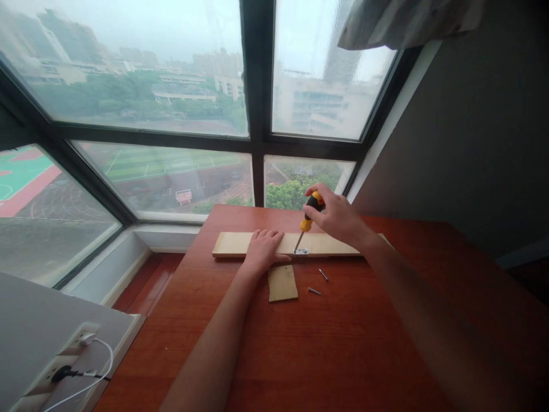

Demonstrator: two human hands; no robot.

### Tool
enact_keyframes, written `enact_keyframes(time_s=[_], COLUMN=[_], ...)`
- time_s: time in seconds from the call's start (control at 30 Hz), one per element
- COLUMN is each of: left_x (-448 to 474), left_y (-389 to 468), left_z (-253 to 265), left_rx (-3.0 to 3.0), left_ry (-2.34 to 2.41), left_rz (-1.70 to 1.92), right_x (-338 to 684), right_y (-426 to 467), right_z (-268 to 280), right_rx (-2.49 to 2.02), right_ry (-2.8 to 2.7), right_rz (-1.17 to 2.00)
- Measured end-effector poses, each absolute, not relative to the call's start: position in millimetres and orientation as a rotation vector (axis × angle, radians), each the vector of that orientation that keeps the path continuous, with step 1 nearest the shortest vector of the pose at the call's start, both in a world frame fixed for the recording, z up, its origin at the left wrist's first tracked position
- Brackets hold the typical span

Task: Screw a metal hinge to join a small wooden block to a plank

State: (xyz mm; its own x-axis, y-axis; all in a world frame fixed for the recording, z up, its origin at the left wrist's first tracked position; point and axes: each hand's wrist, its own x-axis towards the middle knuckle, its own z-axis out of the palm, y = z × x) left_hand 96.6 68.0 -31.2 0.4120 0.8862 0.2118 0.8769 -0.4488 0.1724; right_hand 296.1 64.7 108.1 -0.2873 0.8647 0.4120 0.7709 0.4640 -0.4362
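A long pale wooden board [231, 244] lies across the far part of the table. On its near edge sits a small metal plate [303, 252]. My right hand [332, 212] is closed round the yellow and black handle of a screwdriver [305, 225], which leans with its tip down at the plate's left end. Flat on the board, left of the plate, rests my left hand [263, 249], fingers stretched out and thumb along the near edge. Just nearer to me is a small tan square piece [283, 284]. Two loose screws [314, 291] lie to its right.
The reddish-brown wooden table [300, 355] stands against large windows with a dark frame [257, 114]. A grey wall [463, 131] rises on the right. At the lower left, a socket strip [51, 375] holds a black plug and a white cable [112, 357]. Cloth [407, 23] hangs at the top.
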Motion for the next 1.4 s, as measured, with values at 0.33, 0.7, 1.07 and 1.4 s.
enact_keyframes(time_s=[0.33,0.7,1.07,1.4], left_x=[98,97,97,96], left_y=[67,67,67,67], left_z=[-29,-32,-29,-32], left_rx=[2.602,2.615,2.594,2.599], left_ry=[1.632,1.627,1.613,1.616], left_rz=[0.427,0.424,0.404,0.418], right_x=[286,283,299,317], right_y=[57,63,66,57], right_z=[107,116,123,114], right_rx=[-1.586,-1.529,-1.562,-1.557], right_ry=[-2.092,-2.164,-2.060,-2.021], right_rz=[-0.148,-0.140,-0.149,-0.130])
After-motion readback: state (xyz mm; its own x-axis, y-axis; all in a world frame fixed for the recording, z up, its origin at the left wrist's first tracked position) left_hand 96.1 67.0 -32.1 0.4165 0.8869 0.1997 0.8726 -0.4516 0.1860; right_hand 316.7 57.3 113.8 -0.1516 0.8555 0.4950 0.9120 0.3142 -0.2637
